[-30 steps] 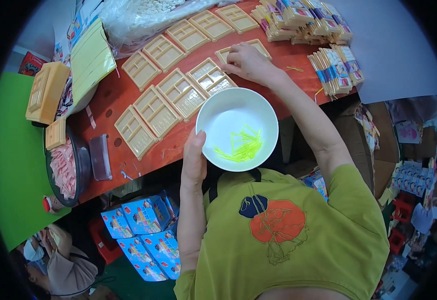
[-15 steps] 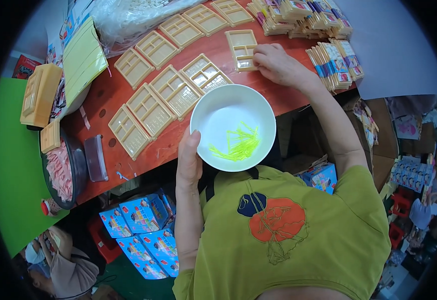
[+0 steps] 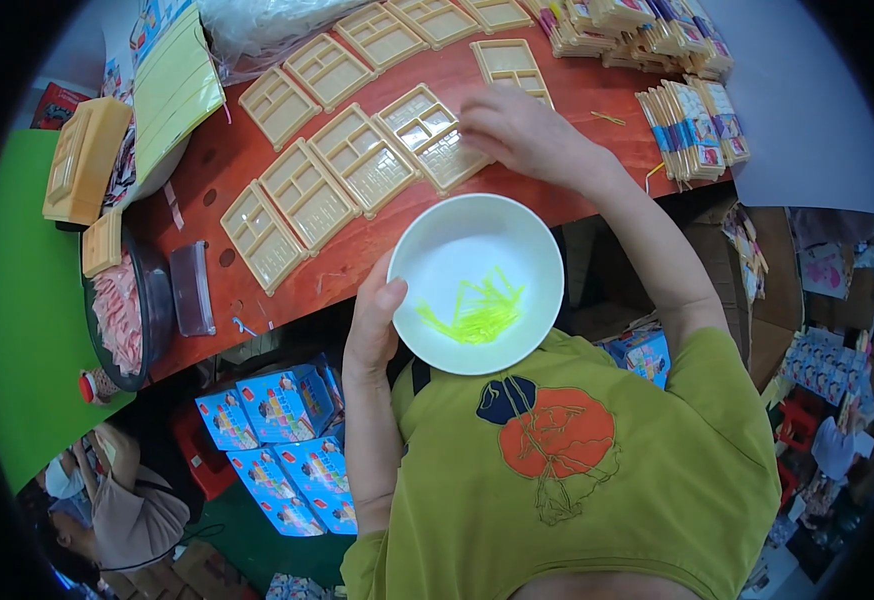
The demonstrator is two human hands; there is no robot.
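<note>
My left hand point(image 3: 375, 318) grips the rim of a white bowl point(image 3: 437, 235), thumb over the edge. Inside the bowl, toward its near side, lies a loose heap of thin neon yellow-green strips point(image 3: 482, 312). My right hand point(image 3: 522, 138) reaches over the table with bent, closed fingers at the right edge of a beige plastic compartment tray point(image 3: 425, 130). What its fingertips hold, if anything, is hidden. Farther back, partly behind that hand, lies another beige tray point(image 3: 509, 62). More such trays point(image 3: 309, 195) lie in two slanting rows to the left.
Bundled sticks with printed wraps point(image 3: 687, 125) are stacked at the right. A dark tub of pink pieces point(image 3: 162, 315) and a clear purplish case point(image 3: 192, 290) stand at the left. Blue printed boxes point(image 3: 292, 410) are stacked below the table edge. Another person point(image 3: 137, 510) sits at the lower left.
My right hand has moved left and nearer, from the back-right tray to the right end of the front row. The bowl sits slightly lower in view, still in my left hand.
</note>
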